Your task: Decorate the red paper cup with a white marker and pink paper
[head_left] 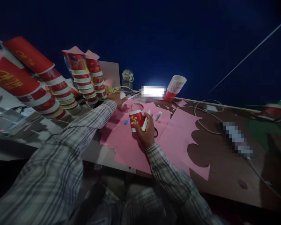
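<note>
My right hand (146, 132) is closed round a red paper cup (135, 120) with a gold print, held above pink paper sheets (131, 150). A white marker (145, 122) with a yellowish end is tucked in the same hand. My left hand (117, 99) reaches to the back of the table, beside the stacked cups; its fingers are too unclear to read, and a small whitish thing shows by them. Around the right hand lie a clear ring (137, 107) like a tape roll, a white glue stick (158, 116), a small blue piece (126, 122) and a dark scissors handle (156, 132), partly hidden.
Tall stacks of red cups (81, 78) stand at left, some topped with pink paper. A tilted stack of cups (174, 89), a glass jar (127, 79) and a bright blurred-out panel (154, 92) are at the back. A white cable (208, 129) runs to a pixelated power strip (237, 139).
</note>
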A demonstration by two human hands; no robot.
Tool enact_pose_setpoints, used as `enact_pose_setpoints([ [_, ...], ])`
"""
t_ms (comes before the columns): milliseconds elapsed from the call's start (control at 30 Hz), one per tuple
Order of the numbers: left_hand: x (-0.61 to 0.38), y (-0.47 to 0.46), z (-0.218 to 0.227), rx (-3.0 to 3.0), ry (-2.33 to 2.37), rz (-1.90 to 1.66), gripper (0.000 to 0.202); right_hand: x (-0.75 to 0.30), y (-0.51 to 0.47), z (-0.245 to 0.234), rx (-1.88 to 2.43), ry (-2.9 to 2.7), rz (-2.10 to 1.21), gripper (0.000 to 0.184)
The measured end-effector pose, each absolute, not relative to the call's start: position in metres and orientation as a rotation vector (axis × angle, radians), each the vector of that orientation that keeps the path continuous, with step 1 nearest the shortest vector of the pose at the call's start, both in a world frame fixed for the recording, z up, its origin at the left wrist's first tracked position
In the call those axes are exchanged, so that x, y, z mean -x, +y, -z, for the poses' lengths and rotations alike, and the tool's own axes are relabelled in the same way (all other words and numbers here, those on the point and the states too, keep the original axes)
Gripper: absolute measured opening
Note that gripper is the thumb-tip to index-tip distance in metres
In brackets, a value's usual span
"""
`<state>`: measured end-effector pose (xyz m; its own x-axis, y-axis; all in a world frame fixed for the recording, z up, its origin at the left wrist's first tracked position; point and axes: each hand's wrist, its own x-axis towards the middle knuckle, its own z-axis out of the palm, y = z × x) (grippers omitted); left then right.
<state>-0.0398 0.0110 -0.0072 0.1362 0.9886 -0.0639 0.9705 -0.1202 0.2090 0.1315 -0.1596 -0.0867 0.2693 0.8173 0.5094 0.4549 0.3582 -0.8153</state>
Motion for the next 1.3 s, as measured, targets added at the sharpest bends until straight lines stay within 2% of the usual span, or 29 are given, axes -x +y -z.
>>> enact_pose_setpoints([
  [67, 0.039, 0.005, 0.008, -2.204, 1.997, -0.187, 0.068, -0.131, -0.159, 0.087, 1.27, -1.366, -0.345, 0.06],
  [133, 0.039, -0.003, 0.008, -2.201, 2.039, -0.361, 0.055, -0.131, -0.159, 0.087, 1.262, -1.371, -0.327, 0.06],
  [267, 0.039, -0.035, 0.016, -2.219, 1.703, -0.9, 0.027, -0.133, -0.158, 0.087, 1.233, -1.377, -0.285, 0.059],
  [367, 0.037, -0.066, 0.032, -1.954, 1.284, -1.137, 0.033, -0.134, -0.158, 0.087, 1.22, -1.347, -0.249, 0.058],
  [467, 0.032, -0.09, 0.049, -1.648, 0.885, -1.102, 0.05, -0.134, -0.16, 0.087, 1.227, -1.334, -0.263, 0.058],
  [567, 0.025, -0.101, 0.06, -1.393, 0.712, -1.024, 0.074, -0.133, -0.163, 0.088, 1.249, -1.341, -0.309, 0.059],
  [633, 0.021, -0.104, 0.064, -1.322, 0.649, -0.98, 0.081, -0.132, -0.164, 0.088, 1.266, -1.35, -0.336, 0.061],
  [900, 0.014, -0.109, 0.079, -1.199, 0.645, -0.984, 0.087, -0.129, -0.167, 0.09, 1.343, -1.407, -0.392, 0.06],
  [1133, 0.016, -0.111, 0.078, -1.195, 0.7, -0.969, 0.068, -0.127, -0.172, 0.085, 1.392, -1.45, -0.469, 0.063],
  [1300, 0.016, -0.115, 0.075, -1.182, 0.705, -0.958, 0.069, -0.133, -0.17, 0.088, 1.333, -1.484, -0.42, 0.069],
])
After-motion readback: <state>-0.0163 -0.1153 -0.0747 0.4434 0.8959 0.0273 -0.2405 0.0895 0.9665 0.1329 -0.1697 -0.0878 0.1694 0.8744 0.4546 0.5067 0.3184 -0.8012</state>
